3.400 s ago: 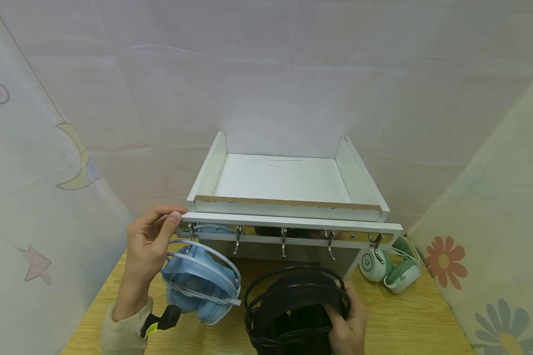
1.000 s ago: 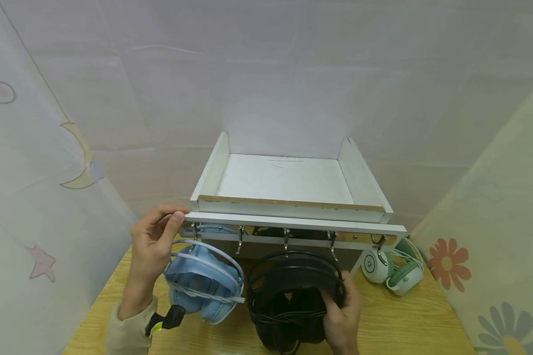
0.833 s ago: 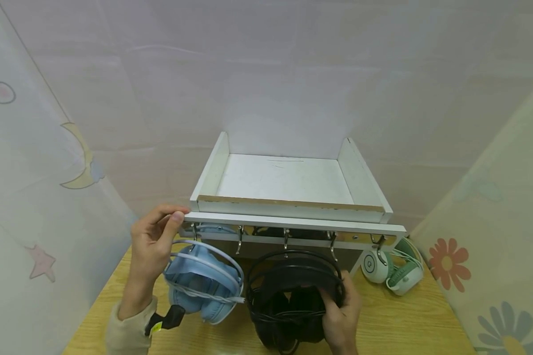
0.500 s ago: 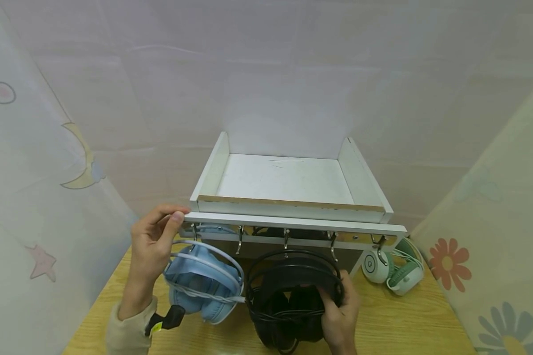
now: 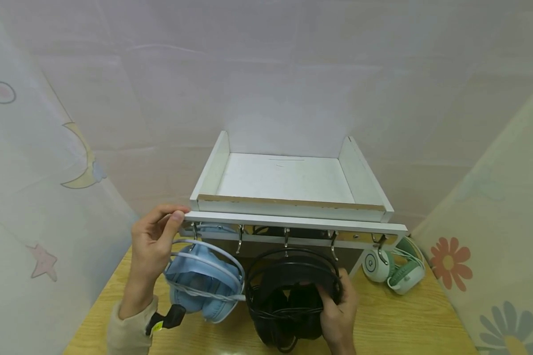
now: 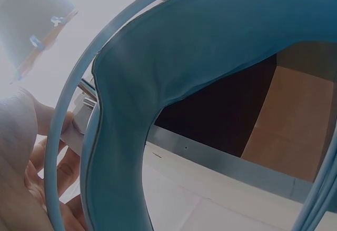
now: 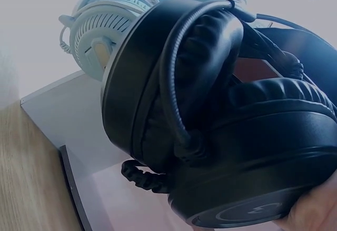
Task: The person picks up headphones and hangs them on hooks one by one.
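My left hand [image 5: 153, 244] pinches the left end of the white rack's front rail [image 5: 293, 221] between thumb and fingers. Beneath that hand, blue headphones [image 5: 200, 268] hang by their headband at the leftmost hook, their cord wound round them; their blue band [image 6: 124, 68] fills much of the left wrist view. My right hand [image 5: 341, 313] grips a pair of black headphones [image 5: 288, 277] by the right side. Their outer band overlaps the lower end of the middle hook [image 5: 286, 241] in the head view. In the right wrist view, the black ear cups [image 7: 247, 157] face the camera, with a cord looped across.
White and green headphones [image 5: 404, 276] lie on the wooden table [image 5: 395, 325] at the right, behind the rightmost hook [image 5: 380, 249]. The rack has a shallow white tray top [image 5: 284, 177]. Printed cloth [image 5: 266, 74] surrounds the table at the back and sides.
Since the oldest frame, my right hand has brought the black headphones up and slightly left, closer to the middle hook. Over the last second they shift only slightly. The left hand keeps its hold.
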The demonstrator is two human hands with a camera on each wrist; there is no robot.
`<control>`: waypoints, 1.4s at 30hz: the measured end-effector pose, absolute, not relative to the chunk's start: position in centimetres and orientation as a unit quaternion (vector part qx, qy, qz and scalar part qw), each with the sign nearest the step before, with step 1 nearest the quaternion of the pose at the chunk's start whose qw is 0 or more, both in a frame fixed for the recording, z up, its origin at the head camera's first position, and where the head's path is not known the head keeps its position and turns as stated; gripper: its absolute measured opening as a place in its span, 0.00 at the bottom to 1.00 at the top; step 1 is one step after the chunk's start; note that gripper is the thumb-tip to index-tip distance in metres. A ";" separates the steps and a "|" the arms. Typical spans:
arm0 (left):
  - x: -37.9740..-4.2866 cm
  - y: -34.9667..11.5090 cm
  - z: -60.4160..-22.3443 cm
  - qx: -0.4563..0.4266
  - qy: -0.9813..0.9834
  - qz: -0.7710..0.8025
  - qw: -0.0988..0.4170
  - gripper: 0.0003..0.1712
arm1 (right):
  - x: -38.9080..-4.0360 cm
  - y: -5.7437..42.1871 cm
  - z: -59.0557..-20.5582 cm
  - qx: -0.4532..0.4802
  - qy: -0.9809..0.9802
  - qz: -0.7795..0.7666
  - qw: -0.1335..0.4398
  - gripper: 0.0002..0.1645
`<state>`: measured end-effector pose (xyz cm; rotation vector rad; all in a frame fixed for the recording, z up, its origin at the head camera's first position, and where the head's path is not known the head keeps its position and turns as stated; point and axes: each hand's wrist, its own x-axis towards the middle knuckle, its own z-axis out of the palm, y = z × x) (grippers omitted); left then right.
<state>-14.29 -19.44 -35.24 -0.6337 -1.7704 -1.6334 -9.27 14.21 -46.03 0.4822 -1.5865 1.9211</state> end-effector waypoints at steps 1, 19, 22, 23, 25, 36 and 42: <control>-14.3 -19.4 -35.2 -0.239 -0.674 -0.621 0.319 0.09 | -9.3 14.2 -46.1 0.181 -0.598 0.723 0.297 0.02; -14.6 -19.6 -35.6 -0.253 -0.669 -0.617 0.327 0.07 | -9.4 14.0 -46.6 0.153 -0.606 0.728 0.283 0.03; -14.6 -19.6 -35.6 -0.255 -0.668 -0.618 0.327 0.07 | -9.5 13.9 -46.7 0.161 -0.601 0.730 0.281 0.04; -14.6 -19.6 -35.6 -0.255 -0.668 -0.618 0.326 0.07 | -9.5 14.0 -46.7 0.166 -0.598 0.732 0.282 0.04; -14.6 -19.6 -35.6 -0.256 -0.669 -0.617 0.327 0.07 | -9.5 14.0 -46.8 0.171 -0.595 0.733 0.282 0.05; -14.7 -19.6 -35.5 -0.250 -0.673 -0.615 0.328 0.07 | -9.4 14.0 -47.0 0.141 -0.612 0.729 0.271 0.04; -14.5 -19.6 -35.4 -0.255 -0.669 -0.617 0.327 0.07 | -9.4 14.0 -47.1 0.150 -0.607 0.730 0.275 0.07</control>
